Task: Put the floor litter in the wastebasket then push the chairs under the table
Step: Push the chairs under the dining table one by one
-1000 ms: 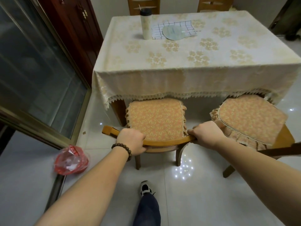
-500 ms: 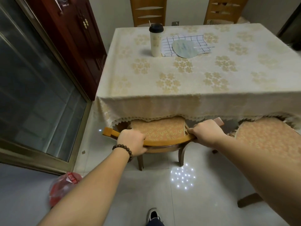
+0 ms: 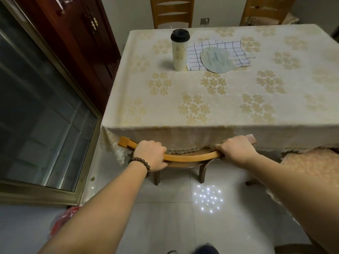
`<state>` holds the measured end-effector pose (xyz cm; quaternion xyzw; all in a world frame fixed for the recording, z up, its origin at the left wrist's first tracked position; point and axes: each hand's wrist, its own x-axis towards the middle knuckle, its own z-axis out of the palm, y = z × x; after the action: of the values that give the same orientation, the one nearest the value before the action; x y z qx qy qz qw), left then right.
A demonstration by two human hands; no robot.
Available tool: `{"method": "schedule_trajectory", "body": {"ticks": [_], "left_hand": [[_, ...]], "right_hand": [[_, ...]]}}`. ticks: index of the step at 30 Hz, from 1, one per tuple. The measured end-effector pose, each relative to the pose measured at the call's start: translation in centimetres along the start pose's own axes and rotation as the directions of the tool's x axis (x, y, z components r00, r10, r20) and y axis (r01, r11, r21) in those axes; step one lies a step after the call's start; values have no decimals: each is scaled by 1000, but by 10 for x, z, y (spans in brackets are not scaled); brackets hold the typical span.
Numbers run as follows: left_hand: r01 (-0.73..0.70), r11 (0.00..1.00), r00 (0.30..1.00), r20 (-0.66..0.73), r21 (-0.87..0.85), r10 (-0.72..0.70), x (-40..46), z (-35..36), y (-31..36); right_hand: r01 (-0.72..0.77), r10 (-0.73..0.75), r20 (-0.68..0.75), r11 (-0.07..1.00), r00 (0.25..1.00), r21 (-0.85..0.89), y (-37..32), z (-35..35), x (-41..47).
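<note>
Between our hands the wooden chair [image 3: 190,158] sits tucked under the cream-clothed table [image 3: 211,99]; a second cushioned chair [image 3: 310,165] sticks out right of our right hand.

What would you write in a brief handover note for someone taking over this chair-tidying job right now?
Left hand and right hand: both closed on the near chair's top rail.
Near chair: seat almost fully under the table.
Second chair, at right: seat out from under the table.
Red bag: on the floor, bottom left.
Left: release, push in the second chair.
</note>
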<state>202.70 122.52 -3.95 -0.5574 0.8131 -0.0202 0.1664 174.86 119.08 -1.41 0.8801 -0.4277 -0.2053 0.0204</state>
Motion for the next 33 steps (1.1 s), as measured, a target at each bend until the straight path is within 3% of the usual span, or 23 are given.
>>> {"method": "schedule_trajectory", "body": {"ticks": [17,22,24,27,33], "left_hand": [[45,999,999,8,26,-46,48,-5,-24],[72,995,997,32,-64,-70,47,-7,-22],[90,990,996,-4,-108,-91,39,-16,-18],[127,967,982,-107,-220,-153,16,-30,-1],[125,917,930,-277,-380,-241,-20,-50,57]], "right_hand": [[-62,69,-97,995,993,75,26,5,47],[-138,142,-39,986,989,96,21,3,45],[-149,158,-25,967,987,209,17,-1,37],[-149,199,-129,936,972,320,8,-12,14],[-265,412,-230,835,882,482,-2,-16,-52]]}}
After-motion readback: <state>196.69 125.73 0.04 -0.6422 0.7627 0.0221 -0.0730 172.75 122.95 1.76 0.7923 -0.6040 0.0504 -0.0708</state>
